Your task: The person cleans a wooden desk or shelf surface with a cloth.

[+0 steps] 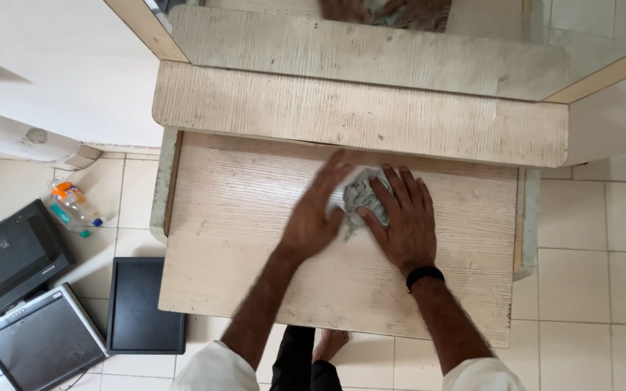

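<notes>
Grey rag (360,199), right hand (403,217) flat on it (left hand (316,213) beside)

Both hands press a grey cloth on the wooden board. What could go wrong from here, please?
1. The wooden board juts out past its support toward the person; pressing near the front edge might tip it.
2. The left hand looks motion-blurred, so the grey cloth might slip from under the right hand.
3. The plastic bottle and dark devices on the floor could be stepped on.

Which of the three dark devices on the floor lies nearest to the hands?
The flat black panel, lying next to the table's lower left corner. The other two, a black one and a silver-framed one, lie farther left.
</notes>
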